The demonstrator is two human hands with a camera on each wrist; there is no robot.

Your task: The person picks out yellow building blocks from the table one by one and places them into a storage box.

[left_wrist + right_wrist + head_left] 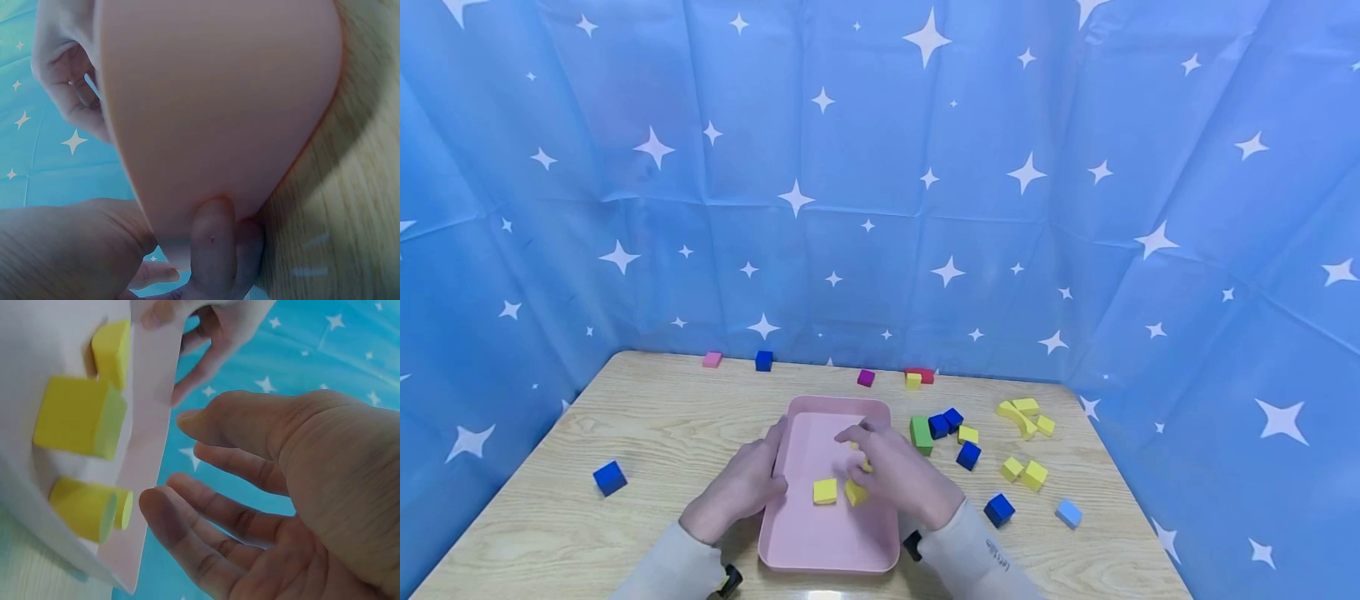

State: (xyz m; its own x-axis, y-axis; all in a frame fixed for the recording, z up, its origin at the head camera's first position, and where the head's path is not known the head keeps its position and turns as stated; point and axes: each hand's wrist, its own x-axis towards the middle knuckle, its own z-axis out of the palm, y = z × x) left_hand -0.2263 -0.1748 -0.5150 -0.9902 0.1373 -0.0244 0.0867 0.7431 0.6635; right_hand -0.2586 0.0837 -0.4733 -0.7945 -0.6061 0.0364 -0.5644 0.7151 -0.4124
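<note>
A pink tray (831,542) stands on the wooden table in front of me. My left hand (737,479) holds its left wall, thumb over the rim and fingers against the outside, as the left wrist view shows. Over the tray's right side hovers my right hand (902,471), its fingers loosely bent and nothing between them. Several yellow blocks lie in the tray: a cube-like block (75,415), cylinders (81,509) and a piece with a curved side (112,353). In the head view the right hand partly covers them.
Right of the tray lie a green block (921,436), blue cubes (968,455), yellow blocks (1033,476), a yellow arch (1017,419) and a light blue block (1069,513). A blue cube (610,478) sits far left. Pink (712,359) and red blocks (925,376) line the back edge.
</note>
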